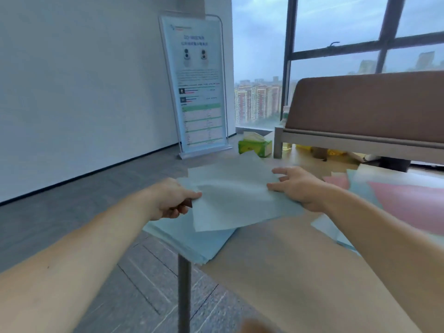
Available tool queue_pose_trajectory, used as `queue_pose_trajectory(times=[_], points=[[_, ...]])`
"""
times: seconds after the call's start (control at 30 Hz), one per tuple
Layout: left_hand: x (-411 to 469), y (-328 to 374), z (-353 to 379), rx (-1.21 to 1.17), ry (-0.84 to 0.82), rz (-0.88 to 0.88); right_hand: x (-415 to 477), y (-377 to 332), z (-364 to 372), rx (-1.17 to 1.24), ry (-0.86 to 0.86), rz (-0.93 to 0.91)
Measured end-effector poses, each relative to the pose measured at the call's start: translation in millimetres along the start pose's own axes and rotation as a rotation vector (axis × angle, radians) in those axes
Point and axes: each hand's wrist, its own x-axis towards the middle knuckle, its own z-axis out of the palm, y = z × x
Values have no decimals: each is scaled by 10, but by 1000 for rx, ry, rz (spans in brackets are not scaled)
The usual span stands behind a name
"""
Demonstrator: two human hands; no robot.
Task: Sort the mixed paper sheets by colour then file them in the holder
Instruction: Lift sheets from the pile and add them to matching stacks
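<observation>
Head view. My left hand (173,200) pinches the left edge of a pale blue sheet (230,198), thumb on top and fingers curled beneath; my right hand (298,186) lies flat on its right side, fingers straight and spread, gripping nothing. The sheet sits skewed atop a blue stack (192,241) overhanging the left corner of the tabletop (276,272) — pink sheets (408,205) lie to the right, a green tissue pack (255,146) beyond
</observation>
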Motion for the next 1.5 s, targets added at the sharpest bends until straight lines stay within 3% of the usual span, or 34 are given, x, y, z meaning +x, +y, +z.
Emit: queue_pose_trajectory(times=[0.17,0.43,0.77,0.93,1.13,1.33,1.5], points=[[-172,-531,-451,-77,146,-78,331,-298,796,-214,-70,-110],[-202,-817,-365,-201,23,-194,712,-291,1223,-498,27,-260],[-113,-817,-139,51,-43,-152,975,-24,1220,-766,48,-349],[-109,-802,-182,238,3,-109,897,-58,1199,-867,58,-423],[52,-297,34,537,135,179,622,-9,614,-846,124,-407],[129,388,1249,671,-23,498,-26,476,-644,-951,307,-233],[35,824,2424,746,-164,708,-759,1110,-1611,-883,458,-47]])
